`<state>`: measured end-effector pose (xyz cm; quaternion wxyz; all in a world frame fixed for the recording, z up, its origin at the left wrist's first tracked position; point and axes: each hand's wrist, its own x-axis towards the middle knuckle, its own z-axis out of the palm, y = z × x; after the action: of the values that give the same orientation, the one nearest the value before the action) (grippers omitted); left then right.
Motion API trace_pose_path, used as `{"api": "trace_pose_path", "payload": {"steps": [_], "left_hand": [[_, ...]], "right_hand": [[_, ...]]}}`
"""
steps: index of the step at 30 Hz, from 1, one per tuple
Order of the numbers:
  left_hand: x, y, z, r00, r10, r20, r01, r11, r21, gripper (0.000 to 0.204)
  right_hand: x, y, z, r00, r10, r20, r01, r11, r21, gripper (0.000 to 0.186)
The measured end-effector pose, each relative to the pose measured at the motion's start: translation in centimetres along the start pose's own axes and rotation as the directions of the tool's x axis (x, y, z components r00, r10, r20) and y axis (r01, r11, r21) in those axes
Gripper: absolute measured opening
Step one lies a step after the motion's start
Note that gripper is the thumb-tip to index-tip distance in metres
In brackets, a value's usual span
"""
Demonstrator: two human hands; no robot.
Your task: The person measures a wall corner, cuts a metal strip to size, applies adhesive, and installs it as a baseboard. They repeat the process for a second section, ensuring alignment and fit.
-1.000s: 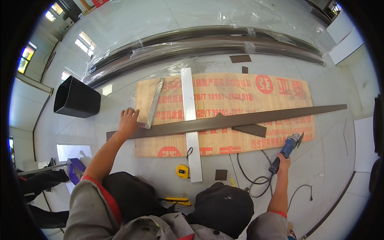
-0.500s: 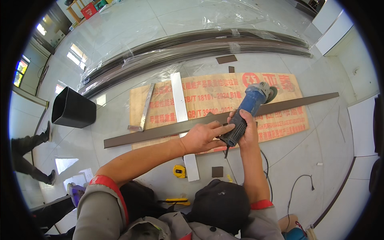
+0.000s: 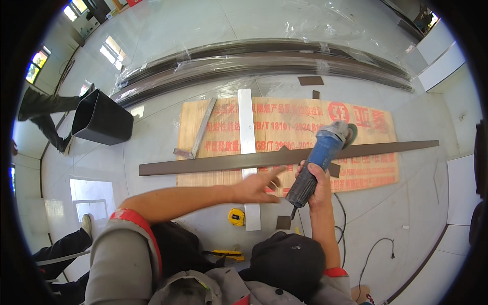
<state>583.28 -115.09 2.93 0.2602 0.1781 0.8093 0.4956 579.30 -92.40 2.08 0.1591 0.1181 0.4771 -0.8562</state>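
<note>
My right hand grips a blue and black angle grinder by its dark rear body. The grinder's disc points away from me, held over a long brown strip. Just left of the tool, my left hand is empty with its fingers spread. The strip lies crosswise on a wooden board printed in red. Under it runs a silver-white bar, pointing away from me. A metal square rests on the board's left part.
Plastic-wrapped bundles of long brown strips lie beyond the board. A black bin stands at left, near another person's legs. Close to me are a yellow tape measure, a yellow utility knife and a cable.
My left hand has come off the grinder's rear end and opened beside it. The right hand still holds the grinder. At left, another person's legs have moved behind the bin.
</note>
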Motion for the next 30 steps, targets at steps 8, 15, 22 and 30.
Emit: {"api": "trace_pose_path", "payload": {"steps": [8, 15, 22, 30], "left_hand": [[-6.4, -19.7, -8.5, 0.974, -0.141, -0.179, 0.227, 0.688, 0.689, 0.082], [-8.4, -21.7, -8.3, 0.965, -0.087, -0.248, 0.215, 0.803, 0.557, 0.072], [-8.7, -22.2, -8.3, 0.968, -0.006, -0.252, 0.156, 0.799, 0.581, 0.071], [-8.3, -21.7, -8.3, 0.969, -0.057, -0.242, 0.193, 0.784, 0.589, 0.07]], "right_hand": [[1.5, 6.2, 1.9, 0.949, 0.305, 0.086, -0.286, 0.941, -0.178, 0.039], [2.5, 11.3, 3.9, 0.85, 0.473, 0.23, -0.4, 0.865, -0.302, 0.041], [3.5, 13.7, 4.1, 0.843, 0.498, 0.206, -0.426, 0.849, -0.312, 0.035], [4.4, 14.2, 3.9, 0.843, 0.512, 0.168, -0.444, 0.836, -0.322, 0.029]]}}
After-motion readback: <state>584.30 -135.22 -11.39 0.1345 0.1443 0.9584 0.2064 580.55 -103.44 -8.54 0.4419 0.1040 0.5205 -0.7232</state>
